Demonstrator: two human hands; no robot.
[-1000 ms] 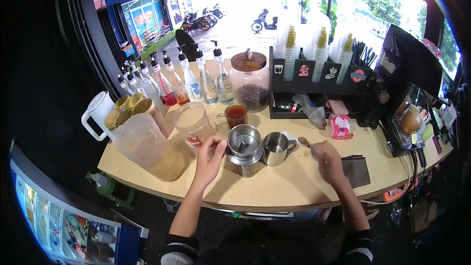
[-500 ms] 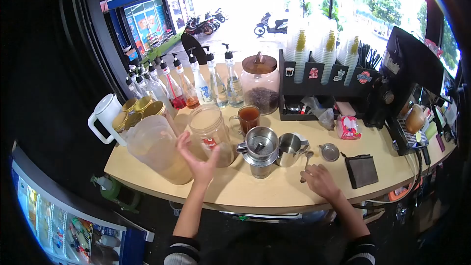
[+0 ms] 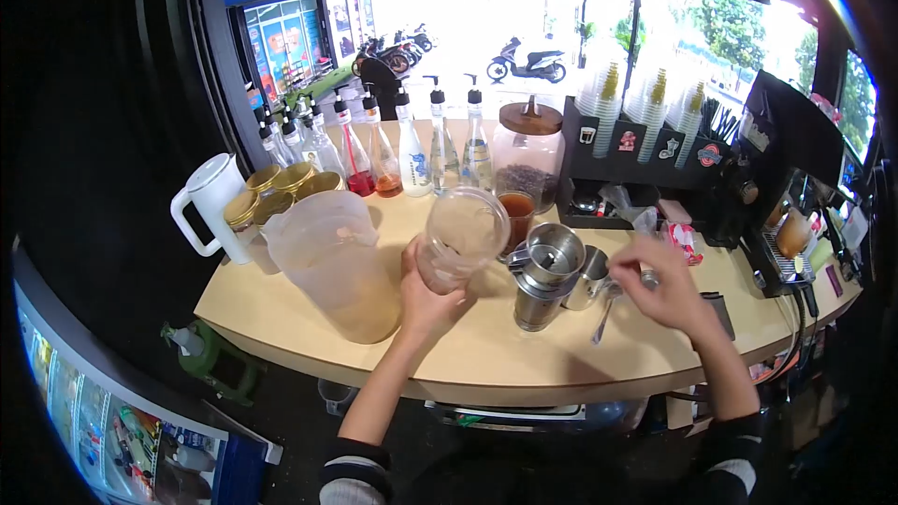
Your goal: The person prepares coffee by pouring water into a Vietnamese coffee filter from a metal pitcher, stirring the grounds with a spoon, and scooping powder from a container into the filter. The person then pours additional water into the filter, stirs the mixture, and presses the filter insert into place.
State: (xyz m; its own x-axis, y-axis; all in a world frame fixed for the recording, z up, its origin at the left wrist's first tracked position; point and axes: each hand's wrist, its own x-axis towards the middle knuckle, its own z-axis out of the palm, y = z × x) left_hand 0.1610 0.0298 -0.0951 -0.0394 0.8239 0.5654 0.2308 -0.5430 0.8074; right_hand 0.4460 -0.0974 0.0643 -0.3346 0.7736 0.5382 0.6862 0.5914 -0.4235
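At far left of counter (image 3: 281, 318): white pitcher (image 3: 210, 201) with handle, then cluster of gold-lidded jars (image 3: 281, 189) directly behind large frosted plastic jug (image 3: 337, 262). Behind these, along back edge: row of pump syrup bottles (image 3: 393, 154), two holding red and orange liquid, remainder clear; blue print on one bottle, not legible.

Just right of jug: left hand (image 3: 426, 295) wrapped around base of clear plastic jar (image 3: 458, 234), jar lifted off counter and tilted, open mouth toward camera. Close behind jar: glass mug of brown liquid (image 3: 516, 210), then glass canister with wooden lid (image 3: 528, 154), dark contents in lower half.

Centre: steel drip filter on steel cup (image 3: 549, 271), upright, just beside tilted jar; steel milk pitcher (image 3: 591, 266) touching its right side. Right hand (image 3: 659, 285) raised over counter near pitcher, fingers curled; blurred, grasp cannot be confirmed. Spoon (image 3: 603, 313) beneath that hand, contact unclear.

Further right: red-and-white packet (image 3: 683, 241), dark cloth (image 3: 720, 310), black organiser (image 3: 645, 168) bearing stacked plastic cups and small stickers, text unreadable. Black machine (image 3: 790, 145) at far right.

Surface: pale wood-tone curved counter. Open-fronted stall, bright street beyond with parked motorbikes (image 3: 524, 61), blue shopfront (image 3: 281, 37) at left.
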